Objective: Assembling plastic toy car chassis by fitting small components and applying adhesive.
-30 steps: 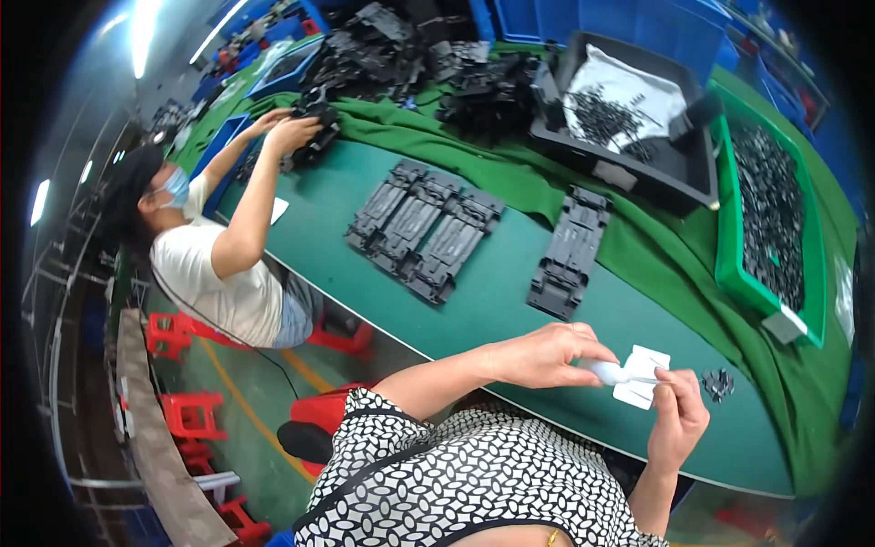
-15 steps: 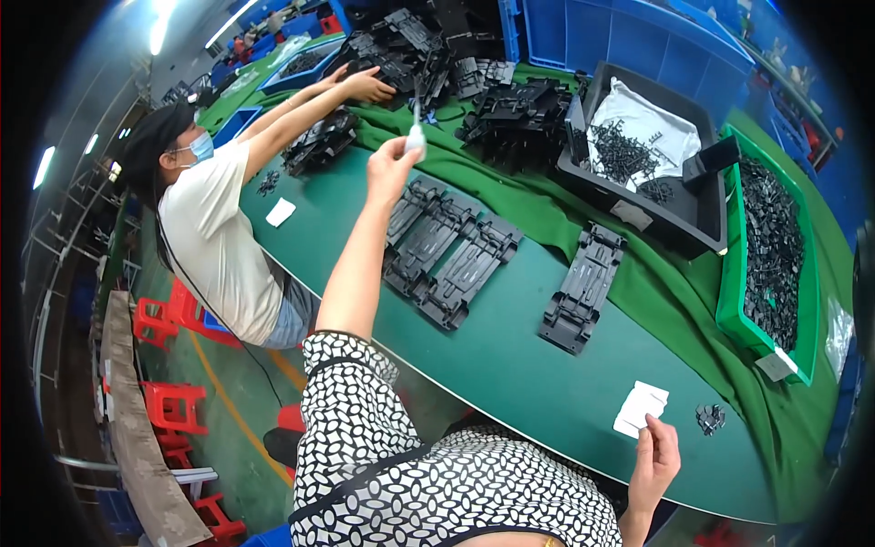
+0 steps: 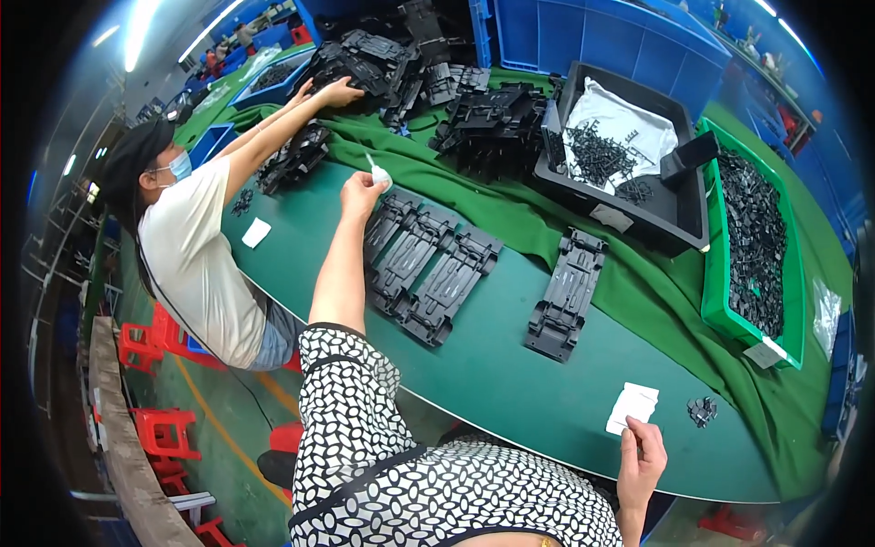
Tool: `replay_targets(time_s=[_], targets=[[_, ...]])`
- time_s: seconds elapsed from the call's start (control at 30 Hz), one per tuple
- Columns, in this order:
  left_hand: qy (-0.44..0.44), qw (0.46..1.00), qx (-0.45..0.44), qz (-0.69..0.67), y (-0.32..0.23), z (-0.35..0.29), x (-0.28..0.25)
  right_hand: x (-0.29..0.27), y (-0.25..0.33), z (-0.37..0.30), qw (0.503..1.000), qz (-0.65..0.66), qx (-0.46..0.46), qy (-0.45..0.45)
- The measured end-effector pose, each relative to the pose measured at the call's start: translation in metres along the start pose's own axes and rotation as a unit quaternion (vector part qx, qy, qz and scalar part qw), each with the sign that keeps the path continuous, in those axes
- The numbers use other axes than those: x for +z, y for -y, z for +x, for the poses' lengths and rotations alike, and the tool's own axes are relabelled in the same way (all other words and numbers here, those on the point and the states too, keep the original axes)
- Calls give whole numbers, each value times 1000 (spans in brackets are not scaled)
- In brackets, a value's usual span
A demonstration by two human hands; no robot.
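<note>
My left hand (image 3: pixel 362 195), arm stretched out toward the far left, is closed around a small white bottle (image 3: pixel 382 176) with a thin pale nozzle pointing up. It is just beyond a row of black moulded plastic chassis plates (image 3: pixel 415 260) lying side by side on the green table. Another chassis plate (image 3: pixel 567 296) lies apart, to their right. My right hand (image 3: pixel 643 458) is at the near right edge, its thumb and forefinger together at the lower edge of a white card (image 3: pixel 633 407). Whatever its fingertips may pinch is too small to make out.
A small heap of black clips (image 3: pixel 702 412) lies right of the card. Beyond are a black crate (image 3: pixel 670 219), a green bin (image 3: pixel 715 273) of black parts, stacked chassis plates (image 3: pixel 492 118) and blue crates (image 3: pixel 611 41). At left a co-worker (image 3: pixel 196 219) reaches into another pile.
My left hand has come down with the bottle, closer to the row of chassis plates. My right hand stays at the card. The whole view has shifted slightly.
</note>
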State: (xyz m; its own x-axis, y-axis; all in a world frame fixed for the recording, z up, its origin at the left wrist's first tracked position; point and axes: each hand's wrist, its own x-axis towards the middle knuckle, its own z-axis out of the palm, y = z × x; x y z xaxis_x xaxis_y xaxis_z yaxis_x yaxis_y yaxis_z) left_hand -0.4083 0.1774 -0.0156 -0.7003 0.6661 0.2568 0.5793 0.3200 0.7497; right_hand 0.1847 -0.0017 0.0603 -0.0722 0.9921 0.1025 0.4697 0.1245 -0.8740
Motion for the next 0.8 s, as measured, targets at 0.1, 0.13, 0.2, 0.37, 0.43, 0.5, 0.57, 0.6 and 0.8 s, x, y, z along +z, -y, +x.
replay_targets(time_s=[0.1, 0.13, 0.2, 0.37, 0.43, 0.5, 0.57, 0.6, 0.8], targets=[[11, 1000, 1, 29, -12, -8, -3, 0, 4, 2, 999, -13, -28, 15], [10, 999, 3, 51, -16, -11, -6, -1, 5, 2, 999, -15, -29, 18], [13, 999, 4, 40, -9, -9, -4, -3, 5, -3, 999, -15, -31, 23], [50, 999, -2, 15, 21, -3, -4, -4, 4, -4, 999, -16, -32, 14], [-5, 1000, 17, 15, 32, -5, -10, -5, 2, -1, 998, -21, -48, 21], [-72, 996, 50, -15, -12, -30, -28, -8, 5, -2, 998, -27, -49, 13], [-118, 983, 85, -111, -73, -73, -47, -8, 5, -2, 999, -22, -45, 5], [-80, 985, 83, -126, -97, -99, -56, -8, 4, 0, 999, -24, -39, 6], [153, 940, 281, 115, -124, -215, -39, 1, 8, 13, 996, -20, -63, 59]])
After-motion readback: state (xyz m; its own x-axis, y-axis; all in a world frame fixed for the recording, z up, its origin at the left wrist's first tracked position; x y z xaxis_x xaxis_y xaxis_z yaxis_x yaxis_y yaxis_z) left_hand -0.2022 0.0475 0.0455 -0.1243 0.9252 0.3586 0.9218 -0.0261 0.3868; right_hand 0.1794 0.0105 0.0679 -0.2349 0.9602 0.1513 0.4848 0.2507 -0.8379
